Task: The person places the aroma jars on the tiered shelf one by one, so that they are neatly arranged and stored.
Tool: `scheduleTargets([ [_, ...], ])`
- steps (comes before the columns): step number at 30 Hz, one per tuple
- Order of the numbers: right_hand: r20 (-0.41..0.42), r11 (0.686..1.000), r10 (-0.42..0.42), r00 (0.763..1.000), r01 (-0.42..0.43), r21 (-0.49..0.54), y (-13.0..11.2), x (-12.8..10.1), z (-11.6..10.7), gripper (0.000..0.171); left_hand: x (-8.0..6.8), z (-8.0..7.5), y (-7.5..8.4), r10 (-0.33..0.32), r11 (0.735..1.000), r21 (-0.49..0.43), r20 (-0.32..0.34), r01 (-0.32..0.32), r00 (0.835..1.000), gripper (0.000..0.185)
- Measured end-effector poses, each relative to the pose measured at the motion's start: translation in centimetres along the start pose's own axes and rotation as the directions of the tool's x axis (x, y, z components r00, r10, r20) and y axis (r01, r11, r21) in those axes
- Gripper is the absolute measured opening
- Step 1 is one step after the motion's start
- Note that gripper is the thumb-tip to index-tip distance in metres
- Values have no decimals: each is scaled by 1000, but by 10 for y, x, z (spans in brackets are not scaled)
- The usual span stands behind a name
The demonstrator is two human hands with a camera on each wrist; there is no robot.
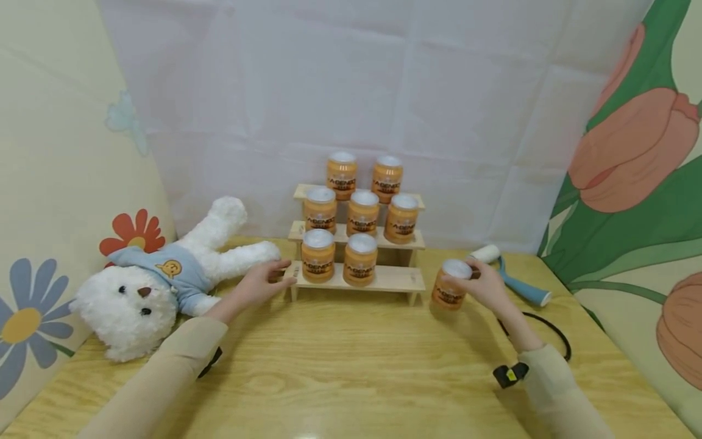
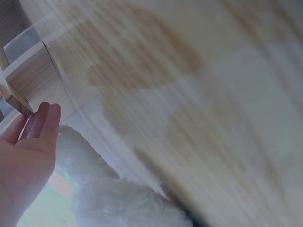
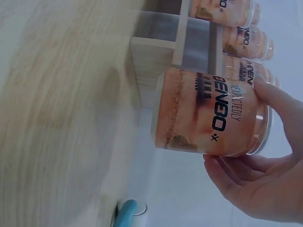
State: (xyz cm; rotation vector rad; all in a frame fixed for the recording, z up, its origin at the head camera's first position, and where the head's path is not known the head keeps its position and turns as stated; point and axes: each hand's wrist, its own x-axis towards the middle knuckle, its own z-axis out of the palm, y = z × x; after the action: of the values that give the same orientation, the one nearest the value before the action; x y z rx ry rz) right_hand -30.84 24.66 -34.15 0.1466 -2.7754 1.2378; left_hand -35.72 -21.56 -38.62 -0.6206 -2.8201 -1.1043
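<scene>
My right hand [image 1: 487, 285] grips an orange can [image 1: 448, 285] with a silver lid and dark lettering, fingers and thumb around its upper part. That can is to the right of a three-tier wooden rack [image 1: 392, 278], held close over the table; its printed side shows in the right wrist view. At the rack's left end, my left hand [image 1: 256, 284] has its fingertips right at the bottom tier's edge, fingers fairly straight in the left wrist view. On the bottom tier stand two matching cans [image 1: 359, 261], with three on the middle tier and two on top.
A white plush bear [image 1: 131, 305] in a blue shirt lies at the left, its leg near my left hand. Behind my right hand is a lint roller [image 1: 523, 288] with a blue handle. A black cable [image 1: 559, 335] loops beside my right forearm. White cloth [image 1: 351, 85] hangs behind the rack.
</scene>
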Motion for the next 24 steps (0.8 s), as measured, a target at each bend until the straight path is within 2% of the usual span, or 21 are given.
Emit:
scheduleTargets([
  [6,-27,1000,-25,999,25,14,-12,3,0,71,0,-1,-2,2,1000,3,1,-2,1000,63],
  [13,-21,997,-37,999,39,66,-29,9,6,78,-1,-1,2,3,1000,-2,2,-3,1000,62],
  [20,-47,992,-81,996,85,97,-41,18,17,71,-1,-1,1,2,1000,-6,13,-1,1000,64],
  [24,-64,990,-88,994,94,102,-46,22,23,72,-1,-1,1,0,1000,0,11,0,1000,64],
])
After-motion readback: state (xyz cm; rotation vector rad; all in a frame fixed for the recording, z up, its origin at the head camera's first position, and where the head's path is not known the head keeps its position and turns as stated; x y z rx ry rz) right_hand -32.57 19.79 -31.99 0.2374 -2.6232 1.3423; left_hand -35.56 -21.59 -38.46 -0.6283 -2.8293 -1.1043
